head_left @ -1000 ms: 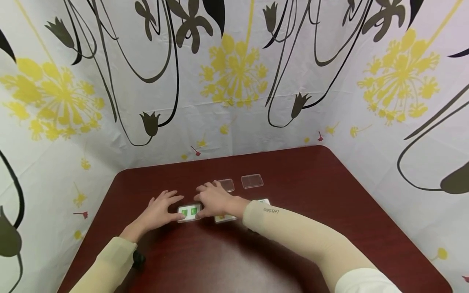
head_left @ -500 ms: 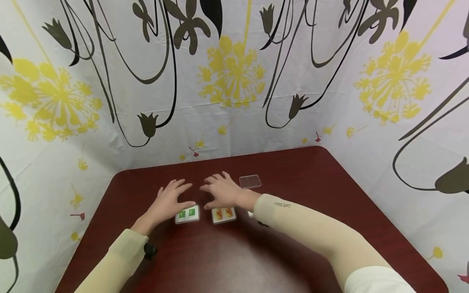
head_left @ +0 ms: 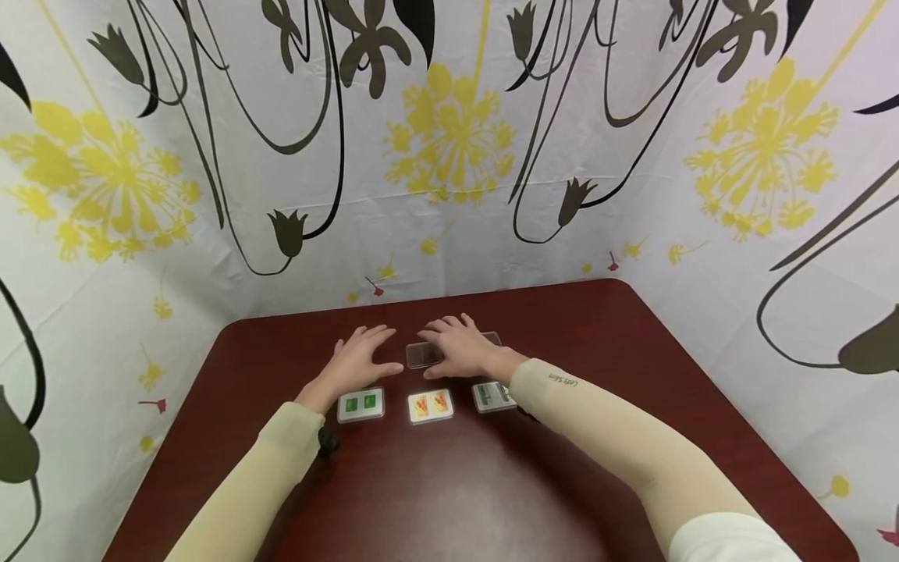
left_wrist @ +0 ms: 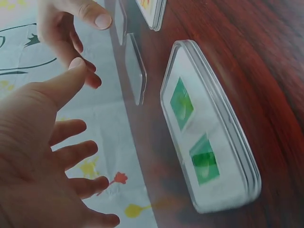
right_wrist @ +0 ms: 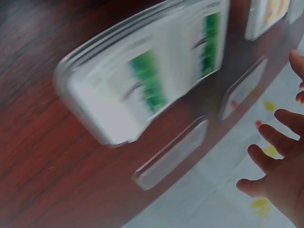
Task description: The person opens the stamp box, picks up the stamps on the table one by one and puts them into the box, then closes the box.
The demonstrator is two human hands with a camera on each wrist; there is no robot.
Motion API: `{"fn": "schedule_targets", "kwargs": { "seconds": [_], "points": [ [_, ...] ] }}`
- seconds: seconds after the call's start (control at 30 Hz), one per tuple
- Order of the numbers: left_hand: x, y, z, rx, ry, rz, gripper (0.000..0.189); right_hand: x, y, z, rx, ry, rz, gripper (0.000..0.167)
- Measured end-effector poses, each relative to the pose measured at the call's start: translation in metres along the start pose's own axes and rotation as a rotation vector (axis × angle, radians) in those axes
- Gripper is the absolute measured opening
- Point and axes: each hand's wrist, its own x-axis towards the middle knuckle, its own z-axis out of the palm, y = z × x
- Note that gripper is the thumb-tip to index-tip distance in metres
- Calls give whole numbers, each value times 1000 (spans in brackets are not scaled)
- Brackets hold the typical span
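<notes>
Three clear, flat plastic cases with picture cards lie in a row: a left case with two green pictures (head_left: 361, 404), a middle case with orange pictures (head_left: 431, 406), and a right case (head_left: 493, 396) partly behind the right forearm. Just beyond the left case hovers my left hand (head_left: 354, 363), fingers spread and holding nothing. My right hand (head_left: 456, 350) is over a thin clear cover (head_left: 416, 356), its fingers loosely extended and no object in them. The right wrist view shows white paper with green pictures in the right case (right_wrist: 118, 104), its lower edge uneven.
A second clear cover (right_wrist: 173, 154) lies beyond the right case, partly hidden by my right hand in the head view. The dark red table (head_left: 435, 484) ends at a back edge close behind the covers. Flower-patterned white cloth (head_left: 449, 257) surrounds it.
Both hands have left the green-picture case, where their thumbs were, and moved farther back and to the right. The middle case is now uncovered from view.
</notes>
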Motion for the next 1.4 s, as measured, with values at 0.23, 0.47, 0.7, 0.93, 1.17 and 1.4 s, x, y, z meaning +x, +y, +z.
{"fn": "schedule_targets", "kwargs": {
  "seconds": [0.23,0.47,0.7,0.93,1.17,1.4],
  "points": [
    [17,8,14,-29,-106,-44,89,-5,30,13,-24,-37,80,93],
    [29,10,30,13,-164,-67,91,-11,53,22,-26,-65,137,97],
    [32,4,35,25,-158,-92,90,-7,59,26,24,-77,146,92],
    [37,-1,40,37,-146,-90,84,-3,54,30,42,-50,138,79],
    [42,-2,43,29,-99,-60,67,-2,51,30,81,-16,123,66],
    [42,-1,43,46,-99,-37,60,-1,49,34,48,11,88,64]
  ]
}}
